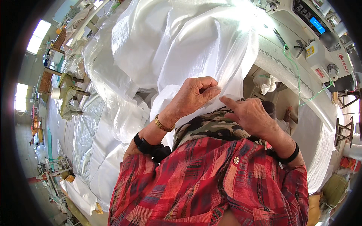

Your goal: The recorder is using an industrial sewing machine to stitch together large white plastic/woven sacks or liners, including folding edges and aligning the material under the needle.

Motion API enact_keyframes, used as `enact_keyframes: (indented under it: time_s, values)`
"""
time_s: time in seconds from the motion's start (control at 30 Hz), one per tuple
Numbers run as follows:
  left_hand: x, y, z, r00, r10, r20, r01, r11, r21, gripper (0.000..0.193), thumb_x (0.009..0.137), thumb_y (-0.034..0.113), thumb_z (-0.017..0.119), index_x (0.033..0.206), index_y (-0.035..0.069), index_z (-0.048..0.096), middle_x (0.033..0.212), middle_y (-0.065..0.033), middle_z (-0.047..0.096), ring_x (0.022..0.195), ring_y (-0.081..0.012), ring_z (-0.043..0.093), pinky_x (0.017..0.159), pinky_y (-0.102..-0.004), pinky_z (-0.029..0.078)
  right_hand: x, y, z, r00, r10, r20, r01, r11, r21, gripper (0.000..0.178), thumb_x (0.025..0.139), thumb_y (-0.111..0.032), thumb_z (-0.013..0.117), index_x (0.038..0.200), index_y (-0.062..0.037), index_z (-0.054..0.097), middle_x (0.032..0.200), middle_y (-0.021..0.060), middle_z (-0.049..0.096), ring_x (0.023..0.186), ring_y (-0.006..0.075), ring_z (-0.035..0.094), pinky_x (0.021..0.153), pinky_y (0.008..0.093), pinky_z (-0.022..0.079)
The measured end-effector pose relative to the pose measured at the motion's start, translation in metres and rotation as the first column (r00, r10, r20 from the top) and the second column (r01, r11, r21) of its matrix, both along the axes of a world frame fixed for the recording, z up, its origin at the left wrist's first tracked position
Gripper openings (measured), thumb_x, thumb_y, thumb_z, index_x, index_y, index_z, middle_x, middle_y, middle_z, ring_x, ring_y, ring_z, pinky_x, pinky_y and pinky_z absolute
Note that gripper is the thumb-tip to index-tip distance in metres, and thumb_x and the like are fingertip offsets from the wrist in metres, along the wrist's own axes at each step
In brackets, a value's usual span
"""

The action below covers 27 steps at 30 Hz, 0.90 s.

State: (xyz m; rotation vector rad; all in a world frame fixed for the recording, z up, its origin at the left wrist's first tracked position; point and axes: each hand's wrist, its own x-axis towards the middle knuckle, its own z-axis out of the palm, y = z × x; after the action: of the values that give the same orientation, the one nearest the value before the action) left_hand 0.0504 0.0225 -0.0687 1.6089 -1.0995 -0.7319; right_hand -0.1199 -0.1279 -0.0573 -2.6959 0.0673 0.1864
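A large white sheet (pixel 192 41), apparently woven plastic, spreads from the sewing machine (pixel 324 56) down over my lap. My left hand (pixel 194 94) is over its near part, thumb and forefinger pressed together and the other fingers curled. Whether a fold of the sheet or something finer sits in that pinch cannot be made out. Just to the right, my right hand (pixel 254 116) holds nothing visible. Its forefinger stretches toward the left fingertips, with the thumb apart below. A small gap separates the two hands.
Green thread (pixel 299 90) hangs in loops beside the machine head at the right. A bright lamp (pixel 252 17) glares at the needle area. Crumpled clear plastic and white sheeting (pixel 109 101) pile up at the left, near a wooden stand with a white roll (pixel 55 93).
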Motion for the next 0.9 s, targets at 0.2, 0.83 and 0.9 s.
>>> enact_keyframes:
  time_s: [0.2, 0.83, 0.9]
  values:
    - [0.007, 0.002, 0.0, 0.999, 0.012, 0.042, -0.013, 1.0, 0.02, 0.021, 0.093, 0.018, 0.066, 0.083, 0.001, 0.059, 0.06, 0.0055, 0.043, 0.057, -0.0033, 0.034, 0.049, -0.0247, 0.029, -0.002, -0.002, -0.013, 0.844, -0.11, 0.525, 0.039, 0.989, 0.145, 0.042, 0.085, -0.017, 0.071, 0.121, -0.0029, 0.053, 0.077, 0.0126, 0.065, 0.065, 0.0269, 0.065, 0.06, 0.0362, 0.05]
    - [0.01, 0.001, 0.006, 1.0, -0.017, -0.009, 0.018, 0.999, 0.044, 0.019, 0.092, 0.015, 0.067, 0.083, 0.0, 0.059, 0.061, 0.0061, 0.042, 0.058, -0.0028, 0.034, 0.049, -0.0245, 0.028, -0.007, 0.001, -0.02, 0.967, -0.207, 0.149, 0.171, 0.96, 0.221, 0.019, 0.087, -0.02, 0.066, 0.096, -0.0053, 0.059, 0.061, 0.0142, 0.058, 0.065, 0.0396, 0.061, 0.061, 0.0448, 0.047]
    - [0.01, -0.001, 0.007, 1.0, -0.031, 0.005, 0.031, 0.999, 0.02, 0.018, 0.091, 0.015, 0.068, 0.084, 0.0, 0.06, 0.062, 0.0062, 0.042, 0.058, -0.0028, 0.034, 0.049, -0.0243, 0.029, -0.006, 0.004, -0.015, 0.959, -0.248, 0.14, 0.198, 0.933, 0.3, 0.015, 0.087, -0.018, 0.065, 0.094, -0.0058, 0.059, 0.065, 0.0149, 0.06, 0.067, 0.0399, 0.061, 0.062, 0.0444, 0.047]
